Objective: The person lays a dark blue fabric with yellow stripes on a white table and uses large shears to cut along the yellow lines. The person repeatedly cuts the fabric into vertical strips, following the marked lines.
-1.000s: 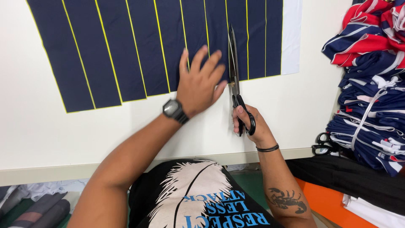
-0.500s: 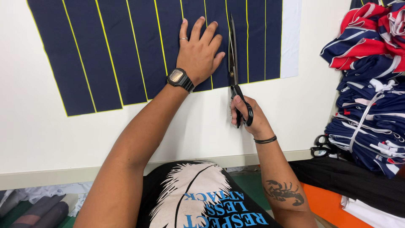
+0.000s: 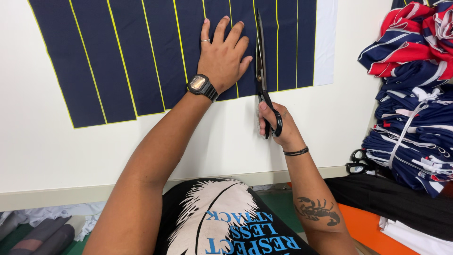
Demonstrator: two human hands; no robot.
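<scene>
— In the head view, what did the hands do?

— The left hand [image 3: 222,56] lay flat, fingers spread, pressing the navy fabric [image 3: 141,56] with yellow lines onto the white table [image 3: 71,156]. The right hand [image 3: 276,125] was closed through the handles of the black scissors [image 3: 262,71], their blades nearly shut along a yellow line just beside the left hand.

— Anything else?

— Folded garments [image 3: 410,94] stacked at the right.

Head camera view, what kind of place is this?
Probably a garment cutting workshop. The right hand runs long scissors along navy fabric marked with yellow lines on a white table, and folded striped cloth is stacked beside it.
</scene>
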